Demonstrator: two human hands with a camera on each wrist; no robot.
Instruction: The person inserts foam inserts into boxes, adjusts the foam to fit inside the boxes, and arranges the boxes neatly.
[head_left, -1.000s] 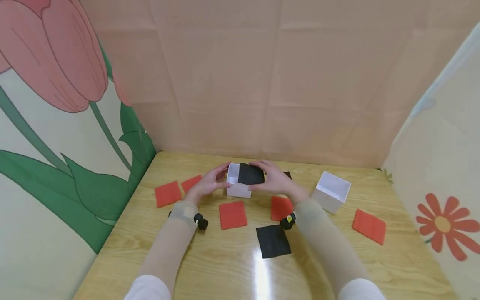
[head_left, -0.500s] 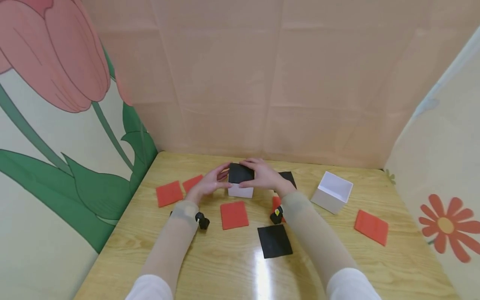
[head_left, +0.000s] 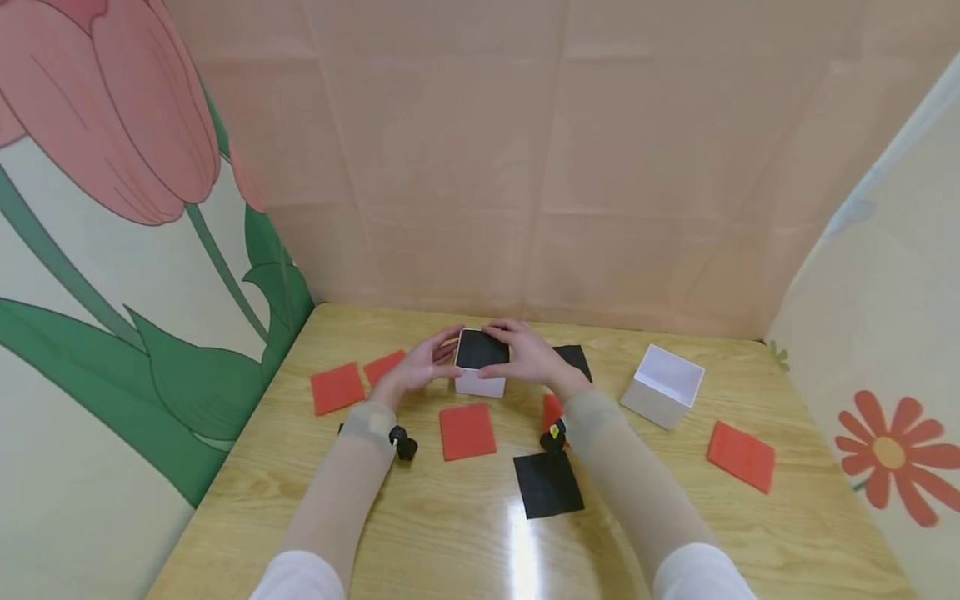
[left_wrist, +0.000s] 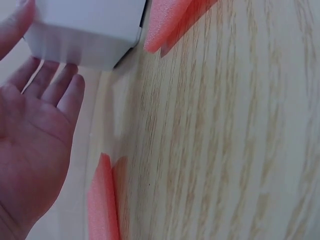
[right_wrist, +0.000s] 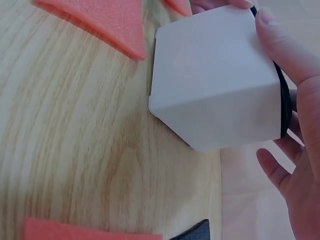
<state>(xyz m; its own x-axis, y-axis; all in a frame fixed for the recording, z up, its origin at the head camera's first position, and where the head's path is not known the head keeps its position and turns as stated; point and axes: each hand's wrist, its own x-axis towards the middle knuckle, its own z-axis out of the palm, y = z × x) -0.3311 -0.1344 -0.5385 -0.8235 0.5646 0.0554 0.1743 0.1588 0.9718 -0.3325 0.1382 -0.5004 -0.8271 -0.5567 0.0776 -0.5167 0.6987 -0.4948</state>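
Observation:
A white open-topped box (head_left: 480,384) stands at the back middle of the table. Over its mouth lies a black foam square (head_left: 480,347), its edge bulging slightly above the rim in the right wrist view. My left hand (head_left: 418,364) holds the box at its left side, thumb by the front corner and fingers along the side wall. From the right, my right hand (head_left: 534,358) spans the black square, thumb at its front edge and fingers at its back edge. The box's inside is hidden under the square.
A second white box (head_left: 660,387) stands open to the right. Red foam squares lie left (head_left: 337,388), in front (head_left: 468,431) and far right (head_left: 741,456). A black square (head_left: 548,485) lies nearer, another (head_left: 573,361) behind the right wrist. Fabric walls enclose the wooden table (head_left: 450,533).
My right hand has moved left with the black square, from half over the box to covering its mouth. The square now sits lower at the rim. The left hand has stayed in place.

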